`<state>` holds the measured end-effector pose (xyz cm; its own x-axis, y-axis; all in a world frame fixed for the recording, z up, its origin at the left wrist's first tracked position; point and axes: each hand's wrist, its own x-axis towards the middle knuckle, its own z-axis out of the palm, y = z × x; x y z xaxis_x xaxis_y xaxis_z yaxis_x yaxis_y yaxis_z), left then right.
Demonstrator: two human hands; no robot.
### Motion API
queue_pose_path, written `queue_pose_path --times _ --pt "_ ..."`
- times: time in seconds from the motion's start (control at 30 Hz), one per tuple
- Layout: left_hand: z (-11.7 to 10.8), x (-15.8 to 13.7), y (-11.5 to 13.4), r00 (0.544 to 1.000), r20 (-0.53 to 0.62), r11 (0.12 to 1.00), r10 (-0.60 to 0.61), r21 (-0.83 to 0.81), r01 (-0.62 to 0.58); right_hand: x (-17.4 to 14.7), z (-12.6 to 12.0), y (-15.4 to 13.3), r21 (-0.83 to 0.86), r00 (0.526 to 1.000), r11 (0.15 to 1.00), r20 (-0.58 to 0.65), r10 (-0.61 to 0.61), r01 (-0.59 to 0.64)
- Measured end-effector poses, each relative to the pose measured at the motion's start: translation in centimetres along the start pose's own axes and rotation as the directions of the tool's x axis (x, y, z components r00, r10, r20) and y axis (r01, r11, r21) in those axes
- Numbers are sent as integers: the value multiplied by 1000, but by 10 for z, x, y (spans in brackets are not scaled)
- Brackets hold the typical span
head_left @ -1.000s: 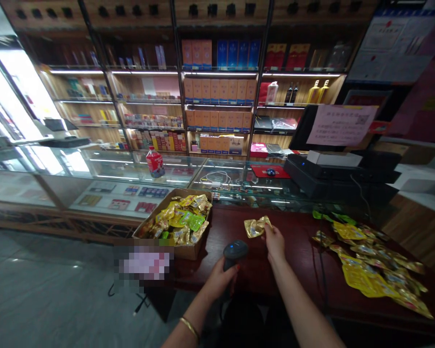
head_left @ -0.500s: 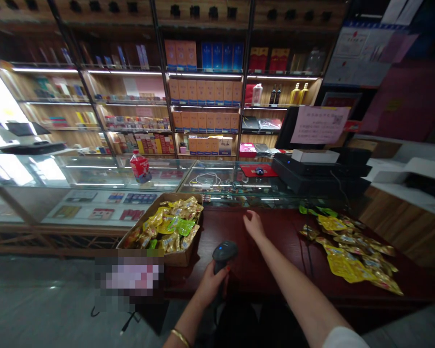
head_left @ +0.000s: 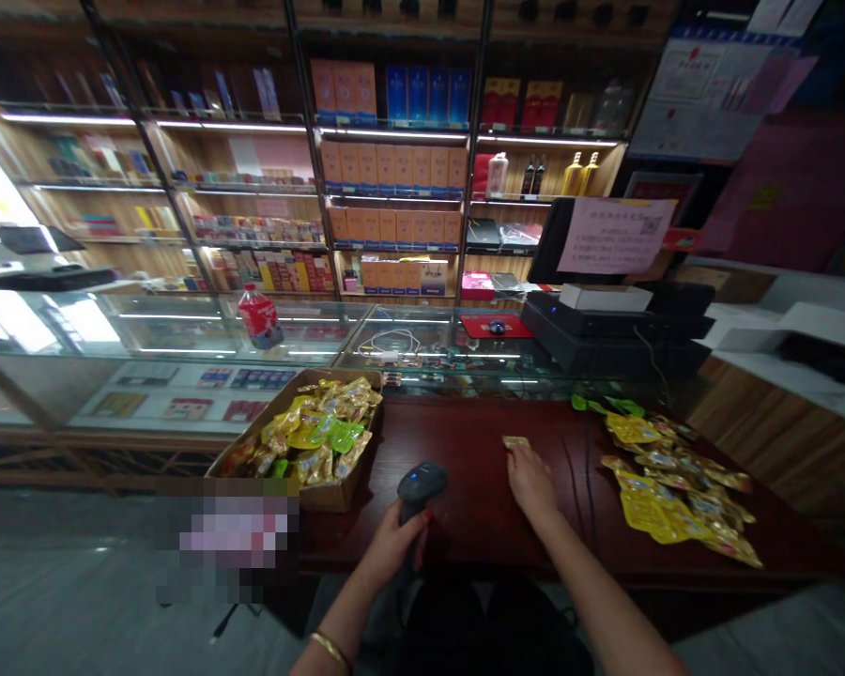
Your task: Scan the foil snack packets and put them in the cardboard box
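Note:
My left hand (head_left: 392, 545) is wrapped around the handle of a dark barcode scanner (head_left: 422, 481) with a small blue light, held above the front of the dark red table. My right hand (head_left: 531, 483) pinches a small gold snack packet (head_left: 515, 442) by its near end, over the middle of the tabletop. To the left stands a cardboard box (head_left: 334, 495) filled with gold, yellow and green packets (head_left: 316, 437). A loose pile of similar packets (head_left: 666, 505) lies on the right of the table.
Behind the table runs a glass display counter (head_left: 310, 329) bearing a red bottle (head_left: 259, 317), a white cable (head_left: 392, 343) and a mouse (head_left: 497, 327) on a red pad. A monitor with a paper sheet (head_left: 612, 235) stands at right. A black cord (head_left: 590, 469) crosses the tabletop.
My right hand has shifted right and nearer; a gold packet now shows in its fingers. One packet at the right pile's left edge is gone. My left hand still holds the scanner.

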<state>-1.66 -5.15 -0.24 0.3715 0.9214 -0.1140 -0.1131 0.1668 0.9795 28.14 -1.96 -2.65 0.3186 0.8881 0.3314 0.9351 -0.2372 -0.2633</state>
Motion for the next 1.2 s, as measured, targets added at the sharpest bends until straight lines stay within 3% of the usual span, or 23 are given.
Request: queue_pose_path --times 0.07,0.13,0.3,0.5,0.6,0.77,1.0,1.2 --pt "1 -1 1 1000 11 1000 2 10 -2 -17 5 -25 105 994 989 18 -108 106" --pt "2 -2 2 1000 20 1000 -2 11 2 -28 9 -39 181 991 974 -29 -130 133" --pt "1 -2 2 1000 22 1000 1 28 -2 -32 12 -38 285 992 958 -124 40 -3" --pt "-1 -2 2 1000 23 999 2 39 -3 -38 10 -45 182 975 972 -138 174 -147" --pt "-2 -3 3 998 60 999 5 39 -7 -39 9 -44 326 990 945 -117 76 -34" --pt "-2 -5 8 991 134 999 19 42 -25 -34 15 -35 551 968 819 -249 -21 159" --pt "0 -6 12 989 145 998 4 55 -12 -33 30 -30 557 963 818 -269 20 139" --pt "-1 -6 7 993 121 999 13 34 -17 -33 25 -32 570 969 814 -244 41 109"
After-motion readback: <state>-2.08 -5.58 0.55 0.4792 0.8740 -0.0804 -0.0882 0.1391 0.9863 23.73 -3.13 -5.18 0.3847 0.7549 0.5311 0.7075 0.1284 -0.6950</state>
